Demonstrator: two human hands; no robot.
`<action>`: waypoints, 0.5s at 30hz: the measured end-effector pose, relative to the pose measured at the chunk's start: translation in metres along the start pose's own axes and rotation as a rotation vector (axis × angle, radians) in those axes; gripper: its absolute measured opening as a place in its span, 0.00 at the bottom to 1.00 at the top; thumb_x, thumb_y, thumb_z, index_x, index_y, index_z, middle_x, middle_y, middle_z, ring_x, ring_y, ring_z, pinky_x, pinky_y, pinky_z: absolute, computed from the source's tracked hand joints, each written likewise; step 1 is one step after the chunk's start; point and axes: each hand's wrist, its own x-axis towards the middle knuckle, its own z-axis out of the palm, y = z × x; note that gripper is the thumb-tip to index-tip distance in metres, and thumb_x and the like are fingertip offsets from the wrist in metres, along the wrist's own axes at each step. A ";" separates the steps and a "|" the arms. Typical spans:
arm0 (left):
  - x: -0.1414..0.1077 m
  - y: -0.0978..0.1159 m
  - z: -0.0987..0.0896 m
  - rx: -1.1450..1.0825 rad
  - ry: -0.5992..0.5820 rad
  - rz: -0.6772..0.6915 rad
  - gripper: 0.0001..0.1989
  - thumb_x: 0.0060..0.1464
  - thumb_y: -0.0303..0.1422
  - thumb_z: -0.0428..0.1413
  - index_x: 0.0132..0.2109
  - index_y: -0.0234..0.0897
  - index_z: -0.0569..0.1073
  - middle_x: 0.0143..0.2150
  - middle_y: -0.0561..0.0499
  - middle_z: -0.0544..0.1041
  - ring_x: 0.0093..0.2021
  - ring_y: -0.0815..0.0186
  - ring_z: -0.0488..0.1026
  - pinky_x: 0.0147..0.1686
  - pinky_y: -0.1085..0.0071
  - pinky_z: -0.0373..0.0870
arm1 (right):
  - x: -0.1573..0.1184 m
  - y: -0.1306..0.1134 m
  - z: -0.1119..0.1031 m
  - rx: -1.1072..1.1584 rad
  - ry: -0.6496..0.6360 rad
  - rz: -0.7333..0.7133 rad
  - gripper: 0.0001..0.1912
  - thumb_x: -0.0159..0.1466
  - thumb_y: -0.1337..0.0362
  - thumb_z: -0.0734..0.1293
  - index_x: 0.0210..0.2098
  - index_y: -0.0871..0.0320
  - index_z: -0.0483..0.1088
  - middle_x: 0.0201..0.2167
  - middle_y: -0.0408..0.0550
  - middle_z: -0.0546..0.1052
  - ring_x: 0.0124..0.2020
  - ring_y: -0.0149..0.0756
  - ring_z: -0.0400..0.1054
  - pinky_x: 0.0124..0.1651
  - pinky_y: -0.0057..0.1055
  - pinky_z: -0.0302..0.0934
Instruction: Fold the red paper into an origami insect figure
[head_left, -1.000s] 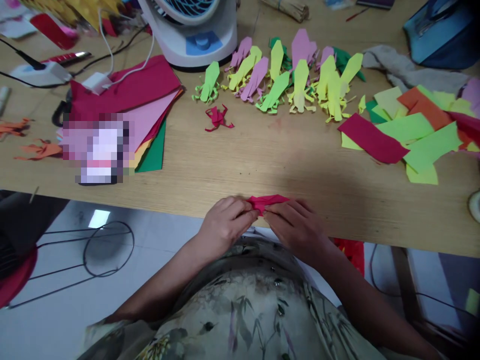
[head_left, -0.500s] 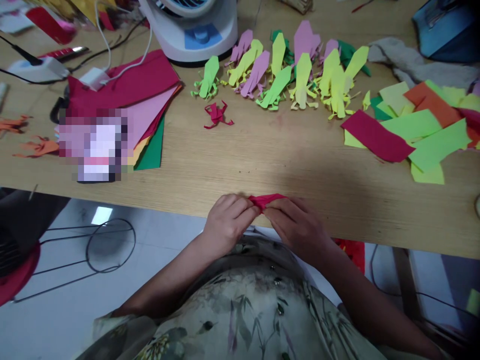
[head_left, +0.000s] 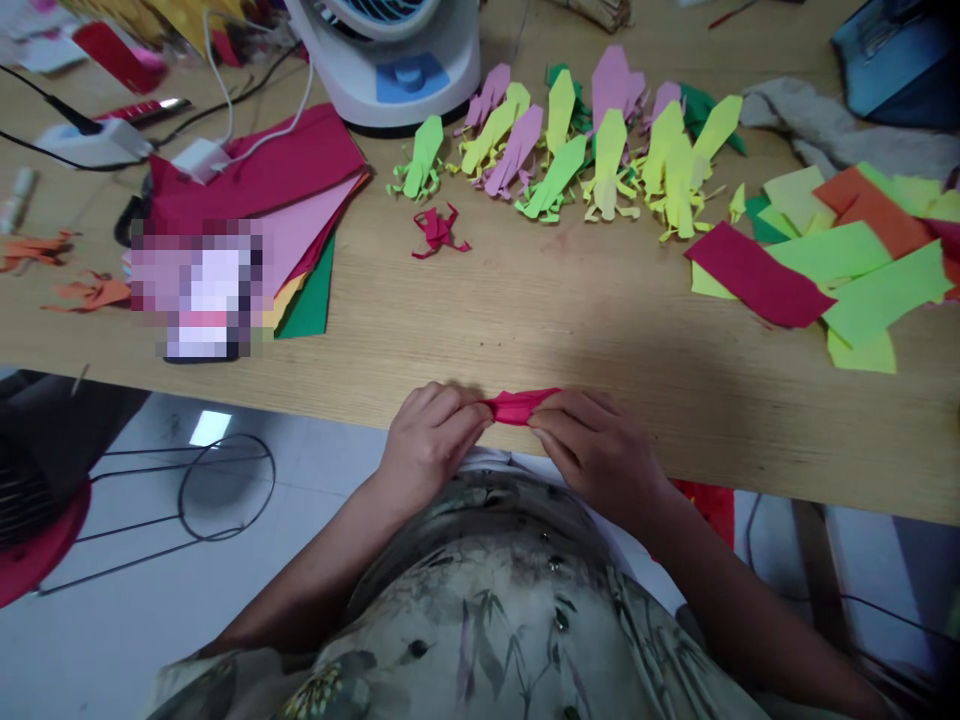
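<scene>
Between my two hands, at the table's front edge, is a narrow folded piece of red paper [head_left: 519, 406]. My left hand [head_left: 439, 432] pinches its left end with thumb and fingers. The right end is gripped by my right hand [head_left: 596, 440], whose fingers cover part of it. Farther back on the table lies a small red origami figure [head_left: 438, 230] with thin bent legs. Beyond it several folded paper figures in green, yellow and pink [head_left: 611, 160] stand crowded together.
Loose paper strips [head_left: 855, 250] are piled on the right. To the left are coloured paper sheets [head_left: 307, 285], a blurred-out phone-like object [head_left: 214, 290], orange paper figures [head_left: 94, 292] and a power strip [head_left: 97, 140]. A white fan [head_left: 390, 70] stands at the back.
My left hand has moved left along the red paper, so more of the paper shows between my hands. My right hand keeps its grip in nearly the same place.
</scene>
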 end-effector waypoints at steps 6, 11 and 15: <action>0.000 0.000 -0.005 -0.062 -0.026 -0.056 0.03 0.65 0.31 0.56 0.42 0.37 0.75 0.37 0.49 0.76 0.37 0.64 0.69 0.37 0.68 0.66 | 0.003 0.002 -0.003 -0.013 -0.041 -0.011 0.10 0.70 0.69 0.62 0.36 0.57 0.74 0.36 0.49 0.77 0.39 0.39 0.69 0.45 0.37 0.60; 0.001 -0.005 -0.009 -0.016 -0.087 -0.072 0.06 0.66 0.33 0.54 0.41 0.36 0.74 0.35 0.48 0.74 0.36 0.64 0.67 0.36 0.67 0.64 | 0.008 0.003 -0.003 0.106 -0.060 0.064 0.09 0.69 0.70 0.62 0.36 0.57 0.73 0.36 0.49 0.74 0.38 0.38 0.67 0.43 0.35 0.59; 0.001 -0.006 -0.008 0.009 -0.113 -0.090 0.08 0.67 0.33 0.52 0.40 0.36 0.73 0.34 0.48 0.72 0.36 0.63 0.66 0.35 0.67 0.63 | 0.013 0.002 -0.004 0.166 -0.074 0.137 0.08 0.68 0.70 0.62 0.36 0.57 0.72 0.35 0.49 0.73 0.38 0.38 0.67 0.41 0.34 0.59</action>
